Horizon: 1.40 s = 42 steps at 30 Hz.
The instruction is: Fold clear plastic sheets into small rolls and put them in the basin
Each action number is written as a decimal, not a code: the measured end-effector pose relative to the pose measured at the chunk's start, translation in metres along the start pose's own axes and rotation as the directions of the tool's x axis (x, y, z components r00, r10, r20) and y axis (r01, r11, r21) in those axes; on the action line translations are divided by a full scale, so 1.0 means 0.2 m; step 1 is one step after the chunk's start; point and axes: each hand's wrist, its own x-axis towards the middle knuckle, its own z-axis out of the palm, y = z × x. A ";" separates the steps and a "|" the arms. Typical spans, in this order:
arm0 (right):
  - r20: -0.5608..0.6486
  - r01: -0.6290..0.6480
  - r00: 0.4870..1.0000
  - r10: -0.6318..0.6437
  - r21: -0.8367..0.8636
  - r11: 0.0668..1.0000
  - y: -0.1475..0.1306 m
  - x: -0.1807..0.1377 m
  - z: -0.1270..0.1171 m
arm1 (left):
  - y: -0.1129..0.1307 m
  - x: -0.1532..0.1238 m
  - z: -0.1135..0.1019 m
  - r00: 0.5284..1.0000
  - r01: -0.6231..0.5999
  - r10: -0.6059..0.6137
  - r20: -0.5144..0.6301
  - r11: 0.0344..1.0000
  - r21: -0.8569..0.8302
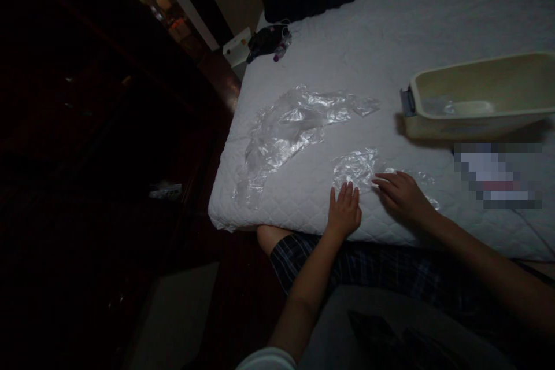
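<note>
On the white quilted bed lies a small crumpled clear plastic bag [355,167], right in front of my hands. My left hand [346,211] rests palm down at its near edge, fingers stretched out and slightly spread. My right hand [402,193] reaches in from the right, its fingers extended toward the bag's right edge. Neither hand visibly grips anything. More thin clear plastic [416,176] shows beyond and beside my right hand, partly hidden by it. Farther left, a larger crumpled clear plastic bag [286,127] is spread in a curve across the bed.
A cream plastic bin [477,126] with a grey latch stands at the right, some clear plastic inside. A blurred-out item [496,176] lies before it. A black bag [266,40] and small bottle [281,49] sit near the far left corner of the mattress [368,40].
</note>
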 end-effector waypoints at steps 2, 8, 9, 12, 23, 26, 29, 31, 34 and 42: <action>-0.009 -0.045 0.999 0.045 -0.005 0.999 0.04 -0.05 -0.04 | 0.00 0.00 0.00 1.000 -0.021 0.021 0.000 1.000 0.006; 0.048 -0.086 0.995 0.089 -0.062 0.994 0.22 -0.24 -0.18 | 0.01 0.02 -0.02 0.996 -0.090 0.090 0.004 0.996 -0.015; 0.067 -0.085 0.994 0.088 -0.055 0.995 0.24 -0.27 -0.19 | 0.03 0.04 -0.03 0.995 -0.100 0.100 -0.006 0.995 -0.028; 0.111 -0.087 0.990 0.091 -0.035 0.996 0.28 -0.32 -0.21 | 0.09 0.11 -0.05 0.996 -0.085 0.083 -0.029 0.995 -0.058; 0.209 0.066 0.976 -0.061 -0.015 0.998 0.32 -0.28 -0.27 | 0.17 0.15 -0.01 0.997 -0.072 0.071 -0.011 0.995 -0.074; 0.226 0.158 0.964 -0.142 -0.056 0.986 0.34 -0.25 -0.28 | 0.15 0.13 -0.02 0.992 -0.121 0.123 0.016 0.988 -0.096; 0.266 0.261 0.935 -0.235 -0.068 0.963 0.35 -0.23 -0.28 | 0.14 0.12 -0.03 0.987 -0.146 0.151 0.045 0.984 -0.097; 0.287 0.312 0.915 -0.282 -0.063 0.948 0.35 -0.22 -0.28 | 0.15 0.12 -0.04 0.988 -0.137 0.142 0.060 0.987 -0.078; 0.294 0.348 0.901 -0.318 -0.055 0.936 0.36 -0.21 -0.28 | 0.19 0.12 -0.04 0.989 -0.133 0.135 0.064 0.990 -0.043; 0.339 0.310 0.898 -0.282 -0.032 0.950 0.38 -0.27 -0.30 | 0.24 0.11 -0.01 0.984 -0.171 0.172 0.052 0.985 -0.010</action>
